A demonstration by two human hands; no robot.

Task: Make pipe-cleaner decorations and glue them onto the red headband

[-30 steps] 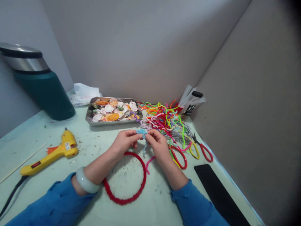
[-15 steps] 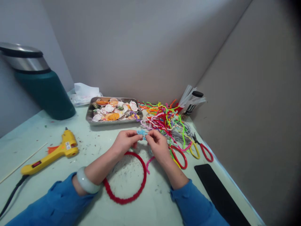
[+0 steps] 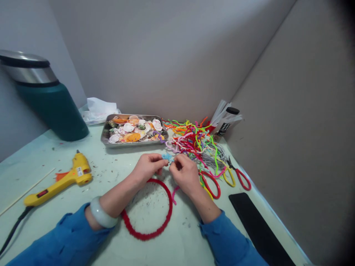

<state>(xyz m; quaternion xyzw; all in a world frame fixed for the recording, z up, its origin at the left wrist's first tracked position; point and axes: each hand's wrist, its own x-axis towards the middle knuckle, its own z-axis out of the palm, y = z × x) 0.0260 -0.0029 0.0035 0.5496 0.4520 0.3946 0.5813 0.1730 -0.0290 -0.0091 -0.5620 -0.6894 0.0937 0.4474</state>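
Left hand (image 3: 147,167) and right hand (image 3: 185,173) both pinch one blue fuzzy piece (image 3: 166,156); one red ring (image 3: 170,207) lies on the bench (image 3: 191,242), one black strip (image 3: 257,225) by its right edge.

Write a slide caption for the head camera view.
Left hand and right hand hold a fuzzy light-blue piece, with a red ring and a tray of shells nearby.

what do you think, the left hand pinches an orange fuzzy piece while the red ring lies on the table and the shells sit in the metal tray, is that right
Not quite: the fuzzy piece pinched by the left hand is light blue, not orange, as the head view shows. The rest holds: the red ring lies on the table and the shells sit in the metal tray.
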